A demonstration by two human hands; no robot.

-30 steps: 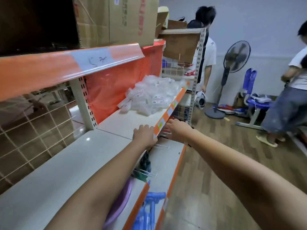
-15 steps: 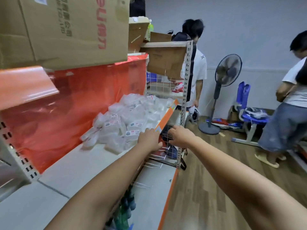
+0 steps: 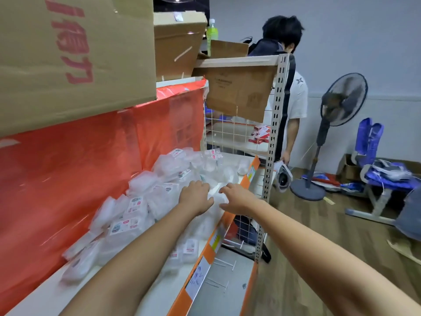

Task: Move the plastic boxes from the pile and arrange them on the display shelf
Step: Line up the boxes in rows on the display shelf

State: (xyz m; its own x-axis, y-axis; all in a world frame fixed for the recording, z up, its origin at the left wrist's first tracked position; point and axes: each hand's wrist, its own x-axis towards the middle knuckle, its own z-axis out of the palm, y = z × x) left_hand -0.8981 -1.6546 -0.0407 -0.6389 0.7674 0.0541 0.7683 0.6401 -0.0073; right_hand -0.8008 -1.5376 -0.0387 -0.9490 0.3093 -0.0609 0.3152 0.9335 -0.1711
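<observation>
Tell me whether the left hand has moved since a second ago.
Yes. The left hand has gone from the shelf's orange front edge inward onto the pile of plastic boxes, toward the red back panel.

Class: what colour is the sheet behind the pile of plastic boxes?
Red-orange sheet, translucent, clearest in the head view.

Boxes (image 3: pixel 136 208): clear glossy plastic, paper labels. Shelf (image 3: pixel 45 293): smooth white painted metal, orange edge strip. Backing (image 3: pixel 57 167): shiny red plastic film. Cartons (image 3: pixel 68 53): matt brown cardboard. Floor (image 3: pixel 319 258): wood-look, slight sheen.

Boxes pile (image 3: pixel 145 201) on shelf (image 3: pixel 159 290), cartons (image 3: pixel 75 53) above.
</observation>
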